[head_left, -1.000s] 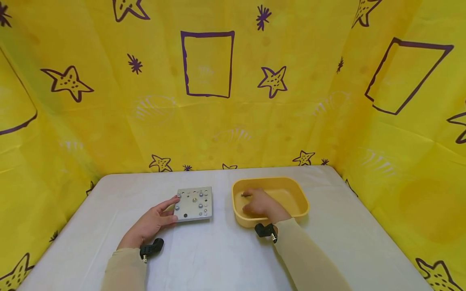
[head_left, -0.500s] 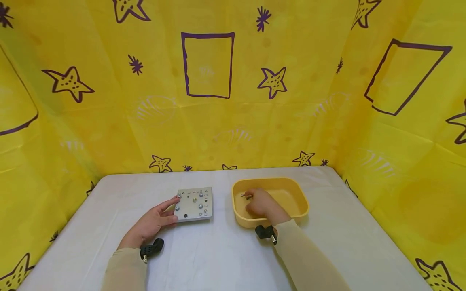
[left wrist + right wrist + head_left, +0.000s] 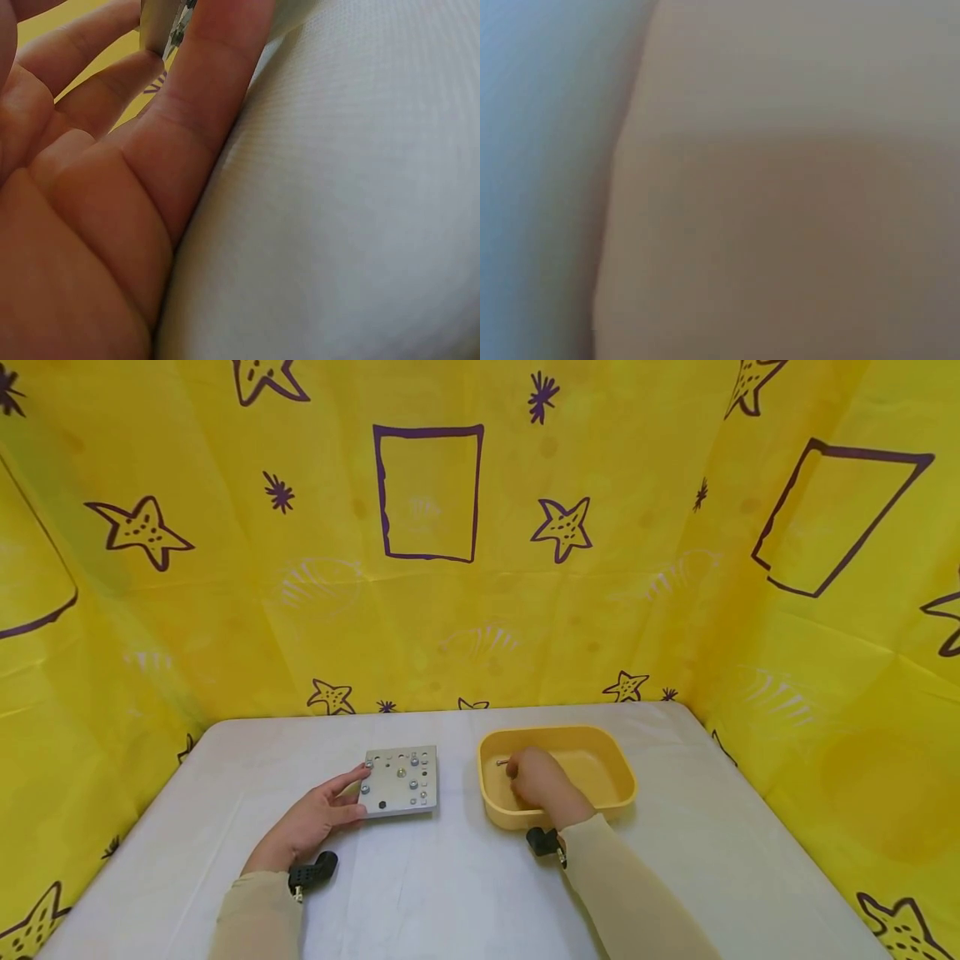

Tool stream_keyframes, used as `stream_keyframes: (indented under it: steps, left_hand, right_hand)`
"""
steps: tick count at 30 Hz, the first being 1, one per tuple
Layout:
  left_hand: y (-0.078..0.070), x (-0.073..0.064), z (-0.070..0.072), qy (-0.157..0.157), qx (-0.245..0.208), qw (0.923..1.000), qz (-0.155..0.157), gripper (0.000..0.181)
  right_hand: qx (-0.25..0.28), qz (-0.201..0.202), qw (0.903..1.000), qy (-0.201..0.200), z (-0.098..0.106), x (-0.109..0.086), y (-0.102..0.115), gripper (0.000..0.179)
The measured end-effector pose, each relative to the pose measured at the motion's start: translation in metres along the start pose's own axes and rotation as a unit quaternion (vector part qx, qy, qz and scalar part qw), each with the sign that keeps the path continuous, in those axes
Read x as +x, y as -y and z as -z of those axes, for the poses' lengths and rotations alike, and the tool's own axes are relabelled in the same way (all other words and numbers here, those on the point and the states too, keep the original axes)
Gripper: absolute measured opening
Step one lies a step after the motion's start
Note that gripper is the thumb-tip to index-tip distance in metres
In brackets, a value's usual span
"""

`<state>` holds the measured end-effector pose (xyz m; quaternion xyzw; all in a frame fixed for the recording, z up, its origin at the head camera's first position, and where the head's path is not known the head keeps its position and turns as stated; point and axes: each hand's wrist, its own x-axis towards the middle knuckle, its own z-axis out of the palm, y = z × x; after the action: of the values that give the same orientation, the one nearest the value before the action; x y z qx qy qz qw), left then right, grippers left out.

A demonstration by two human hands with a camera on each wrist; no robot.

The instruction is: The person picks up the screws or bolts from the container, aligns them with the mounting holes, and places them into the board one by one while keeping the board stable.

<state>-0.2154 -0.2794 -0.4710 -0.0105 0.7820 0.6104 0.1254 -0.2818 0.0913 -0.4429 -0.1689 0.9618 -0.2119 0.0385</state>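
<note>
A square grey metal plate (image 3: 397, 789) with several holes and bolts in its face stands raised at the table's middle left. My left hand (image 3: 318, 814) grips its left edge between thumb and fingers; the left wrist view shows the palm and fingers (image 3: 206, 82) close up, with a sliver of the plate at the top. My right hand (image 3: 542, 781) is inside the yellow bin, its fingers curled at the end of a small metal bolt (image 3: 502, 763). The bolt's other end is hidden by the fingers. Only blurred skin and sleeve fill the right wrist view.
The shallow yellow bin (image 3: 618, 760) stands right of the plate on a white-covered table (image 3: 442, 893). Yellow cloth walls (image 3: 615, 610) with purple drawings rise behind and on both sides.
My right hand's fingers have gone from spread to curled in at the bolt, and the hand has turned slightly. The left hand and the plate have stayed in place.
</note>
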Motion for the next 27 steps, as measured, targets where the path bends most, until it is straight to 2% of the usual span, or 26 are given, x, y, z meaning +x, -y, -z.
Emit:
stream_keyframes:
  steps: [10,16,22,25,27]
  left_hand:
    - [0.0,0.001,0.001,0.006,-0.015,0.9999,0.002,0.076]
    - [0.0,0.001,0.001,0.006,-0.017,0.9998,0.0,0.075]
    - [0.001,0.001,0.001,0.001,0.002,1.0,-0.003,0.076]
    - [0.0,0.001,0.001,0.001,-0.001,1.0,-0.002,0.077]
    - [0.0,0.001,0.001,0.003,-0.004,1.0,-0.002,0.078]
  right_hand:
    - [-0.043,-0.009,0.999,0.003,0.001,-0.002,0.007,0.008]
    - [-0.036,-0.008,0.9993,-0.006,0.004,-0.004,0.009,0.012]
    - [0.019,-0.001,0.9991,-0.038,0.008,-0.007,0.008,0.02]
    - [0.067,-0.006,0.9962,-0.056,0.011,-0.007,0.007,0.023]
    - [0.119,-0.022,0.9904,-0.067,0.014,-0.007,0.006,0.025]
